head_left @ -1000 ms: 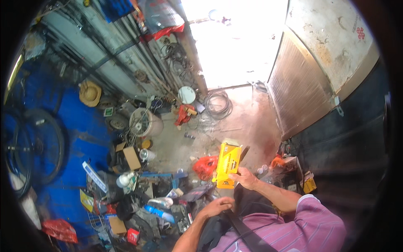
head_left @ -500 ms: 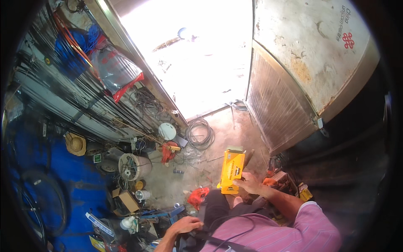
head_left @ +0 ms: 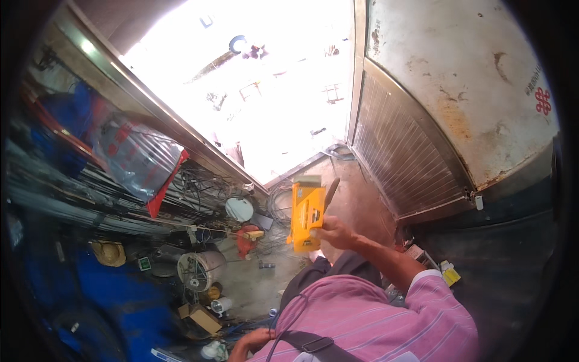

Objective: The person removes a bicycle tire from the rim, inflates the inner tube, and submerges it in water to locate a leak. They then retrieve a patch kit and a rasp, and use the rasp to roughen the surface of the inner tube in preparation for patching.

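Note:
My right hand [head_left: 335,233] is closed on the lower right side of a yellow cardboard box [head_left: 308,211], which stands out in front of my legs. The box is tall and slim, with dark print and a greyish upper end. A dark brown, stick-like thing [head_left: 332,192] shows beside its right edge; whether I hold that too I cannot tell. Low at my left side, my left hand [head_left: 259,339] rests near my pink striped shirt [head_left: 356,308] and a dark strap [head_left: 313,344]. Its fingers are blurred and partly hidden.
A bright doorway [head_left: 271,102] lies ahead, with an open metal door [head_left: 410,133] on its right. At left are long dark rods [head_left: 120,205], a white bucket [head_left: 202,268], a cardboard box [head_left: 202,320] and a straw hat [head_left: 108,253]. Coiled cable [head_left: 277,205] lies near the threshold.
My right hand has carried the yellow box up and to the left in the view. The whole view has shifted toward the doorway. My left hand sits lower, closer to my body.

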Motion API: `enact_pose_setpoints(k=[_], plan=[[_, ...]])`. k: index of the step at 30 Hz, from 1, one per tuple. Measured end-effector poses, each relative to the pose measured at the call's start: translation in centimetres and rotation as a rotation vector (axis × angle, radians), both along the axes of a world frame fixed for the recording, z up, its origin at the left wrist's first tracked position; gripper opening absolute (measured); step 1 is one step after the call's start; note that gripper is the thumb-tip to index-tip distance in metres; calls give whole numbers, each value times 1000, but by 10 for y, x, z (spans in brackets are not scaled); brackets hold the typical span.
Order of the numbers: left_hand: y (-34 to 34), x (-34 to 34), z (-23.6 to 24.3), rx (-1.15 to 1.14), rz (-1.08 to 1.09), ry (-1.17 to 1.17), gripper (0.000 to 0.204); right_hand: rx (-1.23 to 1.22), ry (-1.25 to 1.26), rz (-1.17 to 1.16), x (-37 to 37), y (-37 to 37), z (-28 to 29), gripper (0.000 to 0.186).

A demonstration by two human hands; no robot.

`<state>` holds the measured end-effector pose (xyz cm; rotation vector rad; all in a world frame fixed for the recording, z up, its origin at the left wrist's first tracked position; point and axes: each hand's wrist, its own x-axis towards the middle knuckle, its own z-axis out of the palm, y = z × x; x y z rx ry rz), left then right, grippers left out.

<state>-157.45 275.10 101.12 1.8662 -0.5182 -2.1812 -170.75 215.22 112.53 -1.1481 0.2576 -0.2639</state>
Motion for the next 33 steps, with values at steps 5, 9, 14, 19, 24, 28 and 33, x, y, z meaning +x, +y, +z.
enact_pose_setpoints(k=[5, 9, 14, 19, 24, 28, 33], plan=[[-175, 88, 99, 82, -109, 86, 26, 42, 55, -52, 43, -49, 26, 36], [-219, 142, 64, -52, -337, -66, 36, 50, 138, -87, 68, -101, 5, 36], [-321, 199, 19, -142, -343, -367, 47, 101, 218, -125, 101, -182, -40, 38], [-509, 248, 46, -191, -54, -534, 44, 183, 210, -155, 163, -277, -48, 32], [-665, 302, 69, -257, 247, -437, 33, 174, 248, -112, 229, -384, -30, 30], [-740, 349, 71, -292, 359, -452, 34, 82, 311, -65, 272, -455, -22, 29], [-825, 408, 69, -329, 427, -452, 31, 91, 333, -67, 326, -526, -20, 30]])
